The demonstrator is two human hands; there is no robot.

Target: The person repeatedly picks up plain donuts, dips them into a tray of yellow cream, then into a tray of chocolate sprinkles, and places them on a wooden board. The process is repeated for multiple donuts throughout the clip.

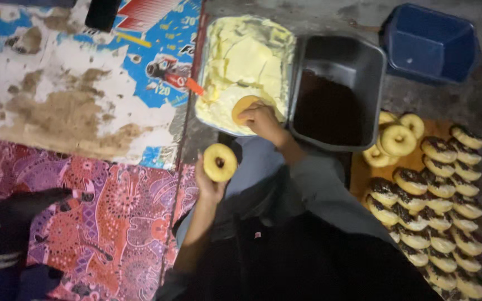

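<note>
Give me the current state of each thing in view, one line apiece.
left hand: raised, holding a plain doughnut.
right hand: pressing a second doughnut into the cream.
cream tray: nearly full of pale yellow cream.
grey tub: open, dark sprinkles inside.
blue bin: open, looks empty.
plain doughnuts: stacked, untopped.
topped doughnuts: laid in rows, dark topping on.

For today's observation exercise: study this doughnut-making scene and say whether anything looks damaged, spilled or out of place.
The printed blue-and-white sheet at upper left is badly worn, with brown stains and its print peeled away in patches. Otherwise nothing stands out: the topped doughnuts lie in neat rows, and the cream tray shows no spill.
</note>
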